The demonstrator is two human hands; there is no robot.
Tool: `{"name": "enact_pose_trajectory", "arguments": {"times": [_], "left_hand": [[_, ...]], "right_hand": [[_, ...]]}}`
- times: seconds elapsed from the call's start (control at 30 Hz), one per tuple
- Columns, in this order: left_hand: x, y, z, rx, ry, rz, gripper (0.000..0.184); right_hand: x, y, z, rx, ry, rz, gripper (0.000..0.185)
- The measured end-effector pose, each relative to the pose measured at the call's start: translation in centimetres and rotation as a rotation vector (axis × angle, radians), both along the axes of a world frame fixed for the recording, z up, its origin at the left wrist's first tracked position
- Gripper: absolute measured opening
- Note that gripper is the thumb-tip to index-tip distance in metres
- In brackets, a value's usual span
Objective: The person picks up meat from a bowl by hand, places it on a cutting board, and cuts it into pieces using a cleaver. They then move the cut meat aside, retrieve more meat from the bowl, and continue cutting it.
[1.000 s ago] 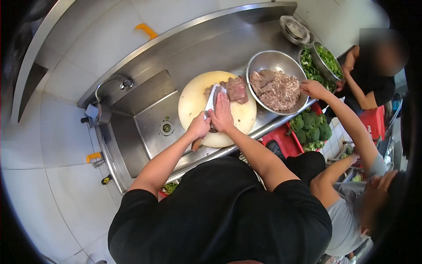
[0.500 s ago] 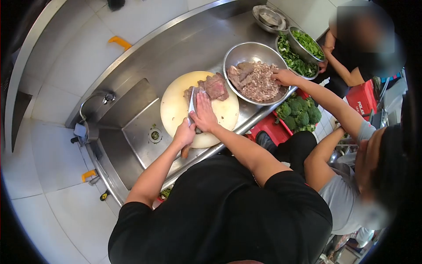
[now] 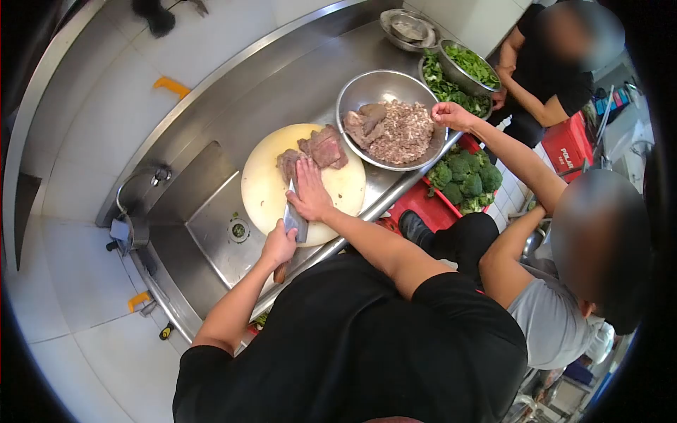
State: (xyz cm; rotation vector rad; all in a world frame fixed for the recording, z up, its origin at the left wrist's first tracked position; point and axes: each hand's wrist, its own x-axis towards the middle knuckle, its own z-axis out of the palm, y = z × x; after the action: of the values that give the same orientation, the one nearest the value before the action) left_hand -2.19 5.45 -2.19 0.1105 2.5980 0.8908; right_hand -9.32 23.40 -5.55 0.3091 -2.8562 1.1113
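My left hand (image 3: 280, 245) is wrapped around the wooden handle of a cleaver (image 3: 296, 223). Its wide blade points away from me over the near part of a round, cream-coloured cutting board (image 3: 262, 176). Flat on a piece of cooked-looking meat (image 3: 288, 163) lies my right hand (image 3: 310, 192), fingers stretched out, with its heel close to the blade. A larger, pinkish-brown slab of meat (image 3: 326, 146) sits beside it at the board's far right. Whether the blade's tip touches the meat, I cannot tell.
Right of the board stands a steel bowl (image 3: 344, 90) of chopped meat, a co-worker's hand (image 3: 451, 115) at its rim. Bowls of leafy greens (image 3: 471, 65) stand behind. Broccoli (image 3: 465, 176) fills a red crate below the counter edge. A sink basin (image 3: 211, 247) lies left. Another person sits at far right.
The cleaver has drawn back towards me from beside my right fingers. My right hand stays flat on the meat. The co-worker's hand has lifted from the chopped meat to the bowl's rim.
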Motion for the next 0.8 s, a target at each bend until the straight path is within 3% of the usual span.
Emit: {"name": "enact_pose_trajectory", "arguments": {"times": [0.03, 0.07, 0.17, 0.2, 0.27, 0.4, 0.57, 0.63, 0.67, 0.77, 0.8], "left_hand": [[-0.1, 0.2, -0.2, -0.017, -0.01, -0.003, 0.038], [-1.2, 2.3, 5.0, 0.017, -0.212, 0.095, 0.036], [-2.0, 3.6, 7.1, 0.107, -0.347, 0.196, 0.034], [-1.5, 1.6, 1.9, 0.074, -0.162, 0.09, 0.032], [2.0, -1.0, 0.9, 0.07, -0.097, 0.025, 0.031], [1.3, -1.7, -0.6, 0.089, -0.105, 0.021, 0.032], [-0.3, 0.4, 3.6, 0.082, -0.27, 0.079, 0.032], [2.2, -2.6, 0.3, 0.078, -0.187, -0.02, 0.029], [3.8, -5.2, -3.7, 0.119, 0.042, -0.142, 0.031], [3.4, -2.4, 5.1, 0.084, -0.332, 0.049, 0.037], [2.8, -3.1, 2.1, 0.098, -0.257, 0.016, 0.036]], "right_hand": [[0.1, -0.1, 0.0, 0.001, -0.012, -0.007, 0.094], [0.0, -0.2, 0.0, 0.007, -0.025, -0.014, 0.095], [-0.1, 0.0, 0.1, -0.006, -0.035, -0.017, 0.095], [0.0, 0.0, 0.3, -0.001, -0.036, -0.01, 0.095], [0.2, 0.0, 0.1, 0.026, -0.033, 0.005, 0.095], [0.1, -0.1, -0.1, 0.044, 0.001, -0.012, 0.096], [0.1, -0.3, 0.2, 0.054, -0.004, -0.024, 0.095], [0.3, -0.2, 0.5, 0.06, -0.018, -0.009, 0.094], [0.3, -0.2, 0.6, 0.064, -0.02, -0.008, 0.094], [0.2, -0.3, 0.5, 0.048, -0.028, -0.024, 0.093], [0.1, -0.4, 0.5, 0.04, -0.033, -0.026, 0.093]]}}
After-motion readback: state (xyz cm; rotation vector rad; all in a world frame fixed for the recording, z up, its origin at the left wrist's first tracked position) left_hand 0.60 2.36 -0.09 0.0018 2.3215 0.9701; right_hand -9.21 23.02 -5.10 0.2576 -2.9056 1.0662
